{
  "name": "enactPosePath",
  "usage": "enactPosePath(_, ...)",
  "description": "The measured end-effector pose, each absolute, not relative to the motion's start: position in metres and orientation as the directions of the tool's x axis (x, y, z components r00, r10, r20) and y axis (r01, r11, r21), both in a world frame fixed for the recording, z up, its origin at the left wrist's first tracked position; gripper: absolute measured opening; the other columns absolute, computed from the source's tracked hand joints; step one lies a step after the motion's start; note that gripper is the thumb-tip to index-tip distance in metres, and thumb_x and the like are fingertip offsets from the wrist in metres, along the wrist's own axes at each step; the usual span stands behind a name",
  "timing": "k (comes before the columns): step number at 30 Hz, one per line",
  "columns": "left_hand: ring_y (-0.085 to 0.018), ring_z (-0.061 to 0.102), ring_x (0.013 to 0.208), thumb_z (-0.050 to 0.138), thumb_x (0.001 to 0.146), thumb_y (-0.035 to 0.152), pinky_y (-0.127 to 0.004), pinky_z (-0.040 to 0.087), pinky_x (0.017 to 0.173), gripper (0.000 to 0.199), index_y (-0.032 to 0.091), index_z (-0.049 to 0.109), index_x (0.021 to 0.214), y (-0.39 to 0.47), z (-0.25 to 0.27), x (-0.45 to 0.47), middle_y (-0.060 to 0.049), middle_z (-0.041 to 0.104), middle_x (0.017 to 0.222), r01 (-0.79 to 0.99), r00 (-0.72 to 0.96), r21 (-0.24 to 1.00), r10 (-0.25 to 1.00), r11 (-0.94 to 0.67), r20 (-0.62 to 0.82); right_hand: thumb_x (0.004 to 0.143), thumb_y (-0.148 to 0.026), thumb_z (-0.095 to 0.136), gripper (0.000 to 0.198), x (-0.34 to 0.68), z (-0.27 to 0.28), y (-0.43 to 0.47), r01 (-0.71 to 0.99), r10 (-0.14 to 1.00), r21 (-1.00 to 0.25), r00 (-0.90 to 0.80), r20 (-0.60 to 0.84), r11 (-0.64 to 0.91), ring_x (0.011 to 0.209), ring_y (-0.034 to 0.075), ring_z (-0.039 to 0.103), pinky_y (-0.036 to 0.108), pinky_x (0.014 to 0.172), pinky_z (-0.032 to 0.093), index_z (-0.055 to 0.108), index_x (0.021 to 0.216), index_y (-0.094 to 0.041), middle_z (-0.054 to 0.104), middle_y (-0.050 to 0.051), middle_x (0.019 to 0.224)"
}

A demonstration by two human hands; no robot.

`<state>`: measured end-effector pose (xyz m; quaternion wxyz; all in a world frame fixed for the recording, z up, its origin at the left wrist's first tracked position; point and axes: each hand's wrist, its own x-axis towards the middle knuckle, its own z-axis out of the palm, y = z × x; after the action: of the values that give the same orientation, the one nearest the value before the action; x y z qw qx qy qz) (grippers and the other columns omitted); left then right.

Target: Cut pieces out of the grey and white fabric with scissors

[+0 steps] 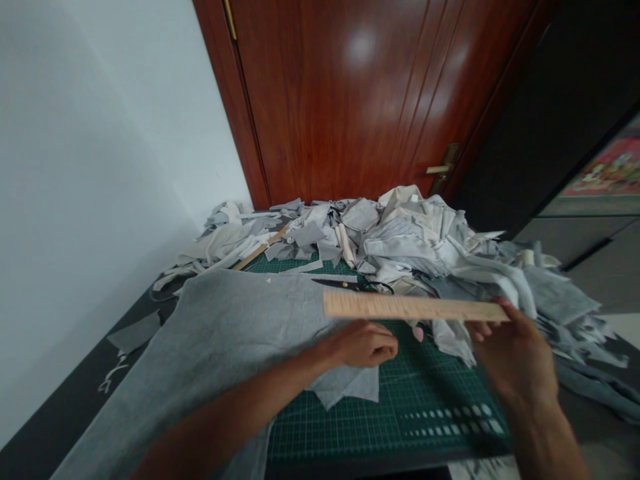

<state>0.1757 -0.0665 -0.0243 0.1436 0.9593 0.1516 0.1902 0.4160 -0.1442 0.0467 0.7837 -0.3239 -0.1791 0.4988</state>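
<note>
The grey cloth (240,313) overlaps the left part of the green cutting mat (350,430). The wooden ruler (400,307) extends toward the cloth from my right hand (520,360), clamped on its end. My left hand (367,343), separate, is curled closed near the ruler.

No words or numbers can be read. Scale marks along the wooden ruler (415,308) are blurred. The green cutting mat (345,430) carries a printed grid and rows of pale dots; any lettering on the red panel (607,167) is indistinct.
</note>
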Motion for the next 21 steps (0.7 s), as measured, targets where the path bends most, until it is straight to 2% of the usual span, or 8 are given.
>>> enactPosePath(2, -0.01, 0.064, 0.07, 0.051, 0.092, 0.008, -0.019, 0.045, 0.068, 0.019, 0.019, 0.065, 0.097, -0.066, -0.024, 0.175, 0.003, 0.069, 0.08, 0.238, 0.83, 0.488, 0.437, -0.84, 0.347, 0.086, -0.024, 0.066, 0.003, 0.419, 0.056, -0.131, -0.618, 0.885, -0.694, 0.461, 0.063, 0.371, 0.059, 0.009, 0.058, 0.019, 0.054, 0.052, 0.066, 0.084, -0.027, 0.057, -0.004, 0.067)
enactPosePath(4, -0.009, 0.054, 0.061, 0.051, 0.094, 0.012, -0.02, 0.041, 0.061, 0.02, 0.019, 0.059, 0.111, -0.062, -0.025, 0.175, 0.005, 0.061, 0.073, 0.162, 0.733, 0.696, 0.557, -0.7, 0.391, 0.081, -0.027, 0.074, 0.01, 0.415, 0.061, -0.115, -0.606, 0.882, -0.691, 0.462, 0.097, 0.394, 0.062, 0.008, 0.059, 0.018, 0.054, 0.051, 0.066, 0.088, -0.025, 0.06, -0.005, 0.071)
enactPosePath(7, -0.01, 0.049, 0.062, 0.059, 0.097, 0.034, -0.021, 0.036, 0.056, 0.036, 0.02, 0.048, 0.127, -0.054, -0.026, 0.177, 0.003, 0.055, 0.08, -0.074, 0.533, 0.889, 0.736, -0.452, 0.418, 0.076, -0.036, 0.082, 0.026, 0.397, 0.055, -0.089, -0.581, 0.956, -0.77, 0.267, 0.123, 0.262, 0.053, 0.01, 0.055, 0.02, 0.043, 0.046, 0.063, 0.09, -0.023, 0.058, -0.006, 0.065)
enactPosePath(10, -0.008, 0.047, 0.06, 0.067, 0.09, 0.053, -0.02, 0.034, 0.05, 0.059, 0.024, 0.04, 0.134, -0.045, -0.019, 0.175, 0.001, 0.055, 0.095, -0.218, 0.442, 0.932, 0.822, -0.289, 0.358, 0.078, -0.04, 0.083, 0.032, 0.371, 0.036, -0.071, -0.539, 0.992, -0.833, 0.094, 0.086, 0.124, 0.059, 0.012, 0.062, 0.02, 0.043, 0.046, 0.06, 0.093, -0.023, 0.063, -0.004, 0.073)
enactPosePath(12, -0.007, 0.043, 0.053, 0.07, 0.086, 0.058, -0.021, 0.032, 0.045, 0.064, 0.024, 0.041, 0.132, -0.039, -0.011, 0.171, 0.003, 0.056, 0.088, -0.262, 0.452, 0.94, 0.833, -0.217, 0.318, 0.078, -0.044, 0.083, 0.036, 0.356, 0.022, -0.063, -0.502, 0.998, -0.864, -0.007, 0.055, 0.044, 0.06, 0.013, 0.063, 0.02, 0.041, 0.045, 0.059, 0.098, -0.024, 0.064, -0.003, 0.076)
enactPosePath(16, -0.007, 0.038, 0.044, 0.065, 0.087, 0.056, -0.02, 0.027, 0.042, 0.042, 0.021, 0.05, 0.103, -0.026, 0.012, 0.159, 0.008, 0.048, 0.063, -0.314, 0.437, 0.933, 0.845, -0.177, 0.307, 0.082, -0.057, 0.077, 0.048, 0.344, 0.002, -0.046, -0.43, 0.985, -0.902, -0.171, 0.03, -0.047, 0.054, 0.011, 0.058, 0.021, 0.038, 0.041, 0.058, 0.114, -0.026, 0.065, -0.002, 0.084)
enactPosePath(18, -0.008, 0.035, 0.042, 0.06, 0.088, 0.051, -0.02, 0.026, 0.043, 0.033, 0.023, 0.045, 0.093, -0.02, 0.023, 0.15, 0.01, 0.041, 0.058, -0.337, 0.401, 0.925, 0.862, -0.176, 0.31, 0.086, -0.067, 0.065, 0.054, 0.346, -0.002, -0.034, -0.351, 0.975, -0.936, -0.218, 0.046, -0.034, 0.05, 0.011, 0.052, 0.023, 0.039, 0.04, 0.055, 0.12, -0.027, 0.063, -0.002, 0.083)
enactPosePath(21, -0.008, 0.031, 0.041, 0.052, 0.086, 0.048, -0.02, 0.028, 0.045, 0.027, 0.023, 0.041, 0.087, -0.012, 0.038, 0.132, 0.012, 0.03, 0.052, -0.364, 0.399, 0.922, 0.873, -0.131, 0.282, 0.09, -0.077, 0.047, 0.057, 0.348, -0.003, -0.015, -0.274, 0.969, -0.961, -0.229, 0.093, 0.028, 0.046, 0.012, 0.045, 0.025, 0.04, 0.038, 0.052, 0.117, -0.028, 0.054, -0.004, 0.074)
